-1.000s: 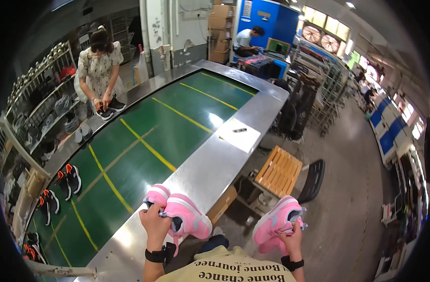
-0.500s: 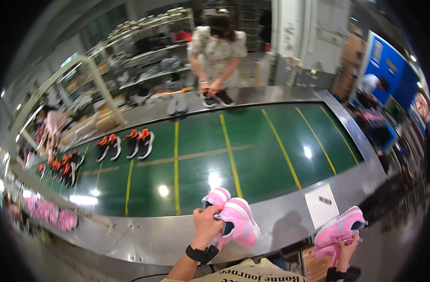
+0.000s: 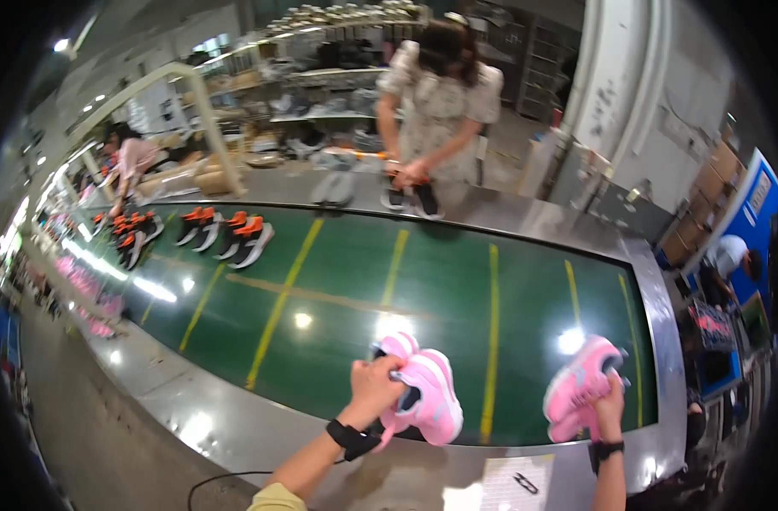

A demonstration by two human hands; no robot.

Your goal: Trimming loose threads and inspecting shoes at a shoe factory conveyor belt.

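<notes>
My left hand [image 3: 376, 390] is closed on the heel collars of a pair of pink sneakers [image 3: 436, 399], held over the near edge of the green belt [image 3: 440, 281]. White soles face away from the palm, and one shoe is partly behind the other. Over the right end of the belt, my right hand [image 3: 609, 407] grips a second pair of pink sneakers [image 3: 580, 375] by the heels, fingers partly hidden by the shoes. A black band circles each wrist.
Black thread snips [image 3: 525, 484] lie on a white sheet [image 3: 498, 475] at the metal edge. Black-and-orange sneakers [image 3: 244, 238] stand on the belt's left part. Across it, a person [image 3: 444, 102] handles dark shoes [image 3: 425, 200] near grey shoe forms [image 3: 333, 189].
My right hand has brought its pink sneakers from beyond the table's near edge to above the belt. My left hand still holds its pair. The whole view has turned.
</notes>
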